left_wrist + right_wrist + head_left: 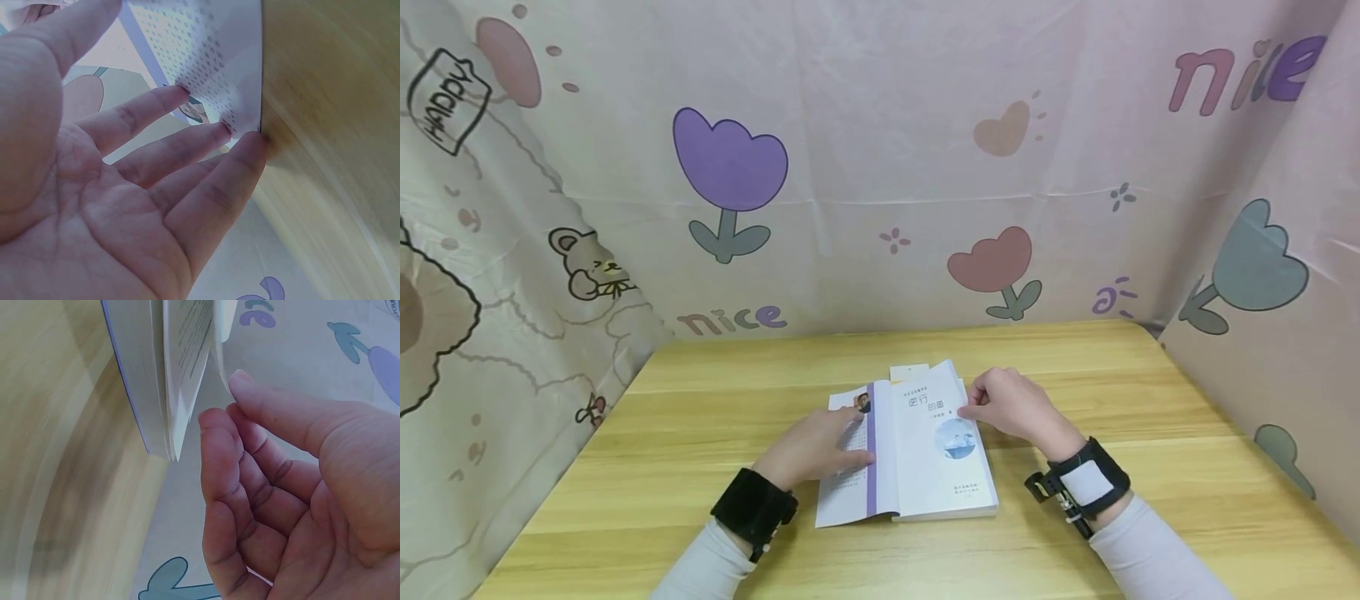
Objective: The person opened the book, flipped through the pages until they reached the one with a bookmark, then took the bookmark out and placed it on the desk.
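Note:
A book (pixel 925 475) lies open on the wooden table, its white title page facing up with a blue round picture. On the left, the inside cover flap (pixel 844 492) shows small print, a purple stripe and a small portrait photo. My left hand (pixel 808 450) rests on that flap with fingers spread; in the left wrist view, its straight fingertips (pixel 175 94) touch the printed side. My right hand (pixel 1011 404) pinches the title page's right edge between thumb and curled fingers. That page (pixel 220 369) is raised from the other pages (pixel 140 375) in the right wrist view.
A white card-like piece (pixel 908 372) sticks out beyond the book's top edge. The wooden table (pixel 700 392) is enclosed at the back and sides by a printed cloth (pixel 850 125) with flowers and words. Each wrist wears a black strap with a small device (pixel 752 512).

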